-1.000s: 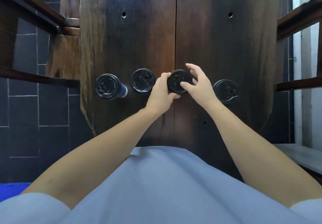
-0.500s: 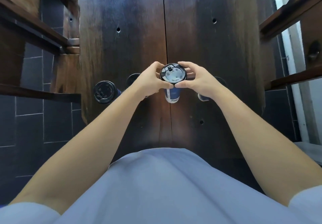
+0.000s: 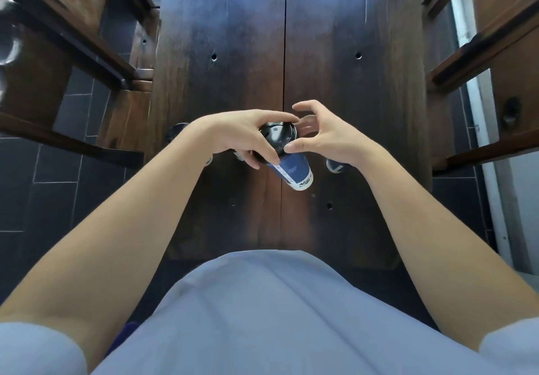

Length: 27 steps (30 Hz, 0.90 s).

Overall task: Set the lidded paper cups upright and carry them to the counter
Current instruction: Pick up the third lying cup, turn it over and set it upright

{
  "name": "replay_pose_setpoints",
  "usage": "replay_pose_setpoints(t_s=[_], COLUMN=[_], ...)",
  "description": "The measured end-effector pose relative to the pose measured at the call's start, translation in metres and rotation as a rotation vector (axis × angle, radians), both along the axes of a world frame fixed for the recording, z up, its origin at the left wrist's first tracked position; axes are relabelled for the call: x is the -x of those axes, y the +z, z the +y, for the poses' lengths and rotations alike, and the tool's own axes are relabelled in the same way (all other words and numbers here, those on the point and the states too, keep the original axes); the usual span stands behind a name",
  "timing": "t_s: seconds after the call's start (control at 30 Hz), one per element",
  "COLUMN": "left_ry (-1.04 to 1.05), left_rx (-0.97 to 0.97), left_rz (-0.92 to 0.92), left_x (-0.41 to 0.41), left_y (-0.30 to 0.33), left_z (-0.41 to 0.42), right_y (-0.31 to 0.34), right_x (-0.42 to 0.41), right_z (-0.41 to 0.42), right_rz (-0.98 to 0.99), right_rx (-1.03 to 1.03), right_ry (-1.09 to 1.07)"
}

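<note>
Left hand [image 3: 233, 138] fingers curled round black lid [image 3: 277, 135] of blue paper cup [image 3: 294, 170], held tilted above dark wooden desk [image 3: 350, 97]. Right hand [image 3: 326, 138] fingers spread loose, thumb touching lid rim.

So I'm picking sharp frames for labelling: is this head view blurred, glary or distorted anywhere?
Head view: the chair at upper left is motion-smeared; the right hand has ghosted fingers; the left hand and the blue cup it grips read fairly sharp; pale glare washes the table top's far end; wide-angle bending splays the chairs outward.
</note>
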State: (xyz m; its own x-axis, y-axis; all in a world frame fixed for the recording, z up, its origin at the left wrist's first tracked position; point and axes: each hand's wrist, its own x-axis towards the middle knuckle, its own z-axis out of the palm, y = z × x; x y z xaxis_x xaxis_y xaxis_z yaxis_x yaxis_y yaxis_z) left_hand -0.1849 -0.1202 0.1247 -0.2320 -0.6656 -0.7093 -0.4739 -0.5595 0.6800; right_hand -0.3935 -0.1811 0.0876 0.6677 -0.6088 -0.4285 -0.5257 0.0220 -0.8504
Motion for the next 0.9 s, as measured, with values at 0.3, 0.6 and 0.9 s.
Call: replay_pose_setpoints(t_s=[0.3, 0.6, 0.9], left_ry=[0.27, 0.49, 0.548], left_rx=[0.225, 0.13, 0.49], left_rz=[0.318, 0.791, 0.536], left_x=[-0.024, -0.048, -0.014], left_y=[0.003, -0.012, 0.004], left_z=[0.054, 0.103, 0.122], right_y=[0.015, 0.054, 0.059], right_x=[0.002, 0.042, 0.06], right_z=[0.049, 0.093, 0.078], right_rz=[0.014, -0.183, -0.208], right_rx=[0.276, 0.14, 0.09], right_ry=[-0.225, -0.294, -0.213])
